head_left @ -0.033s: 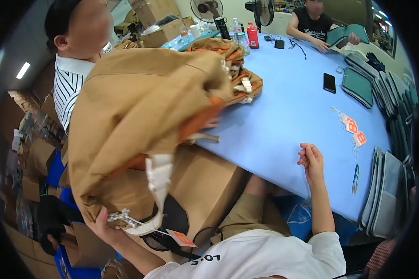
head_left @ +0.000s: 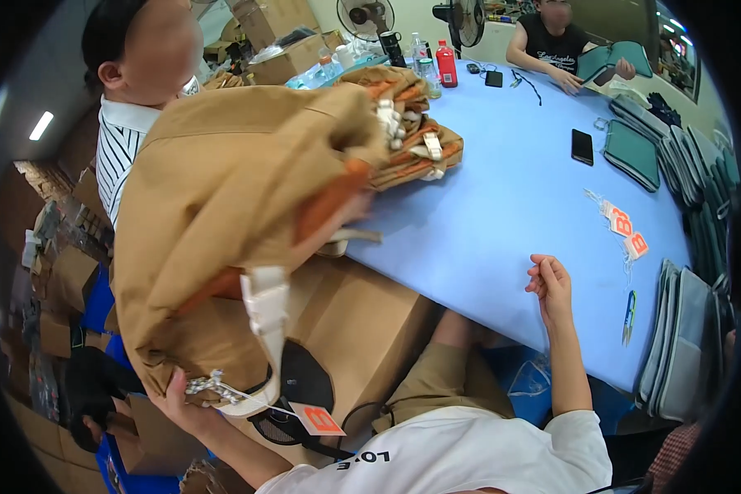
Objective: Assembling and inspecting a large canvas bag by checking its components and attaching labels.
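A large tan backpack [head_left: 230, 198] with orange lining and white buckled straps hangs at the left, off the table's edge. My left hand [head_left: 177, 403] is closed on its lower corner, beside a patterned cord. From that corner dangles a white hang tag [head_left: 319, 418] with orange print on a string. My right hand [head_left: 550, 286] hovers by the table's near edge, fingers loosely bent and apart, nothing visible in it. A blurred hand of another person [head_left: 356, 207] shows behind the backpack's orange edge.
Several tan bags [head_left: 420, 148] lie heaped on the blue table [head_left: 477, 222]. Loose hang tags [head_left: 622, 222], yellow-blue thread snips [head_left: 629, 318], a phone [head_left: 582, 147] and grey-green cases [head_left: 675, 346] lie to the right. An open carton [head_left: 362, 321] stands below the edge. Two co-workers are near.
The backpack has shifted slightly left, its strap and tag with it. The other person's hand behind it has moved left too. My right hand stays where it was.
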The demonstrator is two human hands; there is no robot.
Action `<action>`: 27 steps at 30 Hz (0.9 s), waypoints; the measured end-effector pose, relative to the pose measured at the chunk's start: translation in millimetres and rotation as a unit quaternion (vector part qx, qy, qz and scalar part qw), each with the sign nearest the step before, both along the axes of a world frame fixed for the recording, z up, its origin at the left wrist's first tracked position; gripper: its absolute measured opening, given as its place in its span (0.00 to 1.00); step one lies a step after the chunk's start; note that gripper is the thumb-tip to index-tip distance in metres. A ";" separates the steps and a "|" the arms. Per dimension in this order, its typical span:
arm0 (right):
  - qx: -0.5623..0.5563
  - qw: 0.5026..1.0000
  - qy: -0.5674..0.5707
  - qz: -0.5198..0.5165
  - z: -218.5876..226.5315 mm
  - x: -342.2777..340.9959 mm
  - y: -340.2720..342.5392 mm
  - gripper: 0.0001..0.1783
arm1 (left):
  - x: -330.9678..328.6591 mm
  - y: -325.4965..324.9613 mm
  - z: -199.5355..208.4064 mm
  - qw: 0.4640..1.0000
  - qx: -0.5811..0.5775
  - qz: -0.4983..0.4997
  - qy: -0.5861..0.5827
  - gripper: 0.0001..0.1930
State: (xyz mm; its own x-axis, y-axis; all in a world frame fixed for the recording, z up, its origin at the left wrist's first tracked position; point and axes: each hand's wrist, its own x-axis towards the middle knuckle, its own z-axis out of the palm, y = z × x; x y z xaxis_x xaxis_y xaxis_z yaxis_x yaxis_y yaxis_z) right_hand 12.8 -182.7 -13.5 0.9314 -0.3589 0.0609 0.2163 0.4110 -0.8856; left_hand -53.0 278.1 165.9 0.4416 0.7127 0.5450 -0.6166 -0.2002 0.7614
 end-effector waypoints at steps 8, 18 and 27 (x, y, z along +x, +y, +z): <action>0.004 0.992 0.026 -0.126 -8.9 0.2 -5.5 0.19 | -15.2 18.9 -3.0 0.998 0.033 0.045 -0.032 0.22; 0.023 0.967 -0.006 -0.255 -6.0 -12.7 -33.6 0.23 | -16.6 15.6 -5.9 0.993 -0.014 0.101 -0.055 0.23; 0.016 0.954 -0.010 -0.298 -40.3 -25.6 -57.8 0.21 | -20.1 0.2 -19.2 0.993 -0.014 0.082 -0.089 0.20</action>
State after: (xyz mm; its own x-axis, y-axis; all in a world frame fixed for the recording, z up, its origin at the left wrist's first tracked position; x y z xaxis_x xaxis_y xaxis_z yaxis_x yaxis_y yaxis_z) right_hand -12.8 -240.5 -53.8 0.5599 -0.8266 0.0564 0.4374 0.2371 -0.8675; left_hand -73.2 278.3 146.8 0.2178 0.7828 0.5829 -0.7025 -0.2888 0.6504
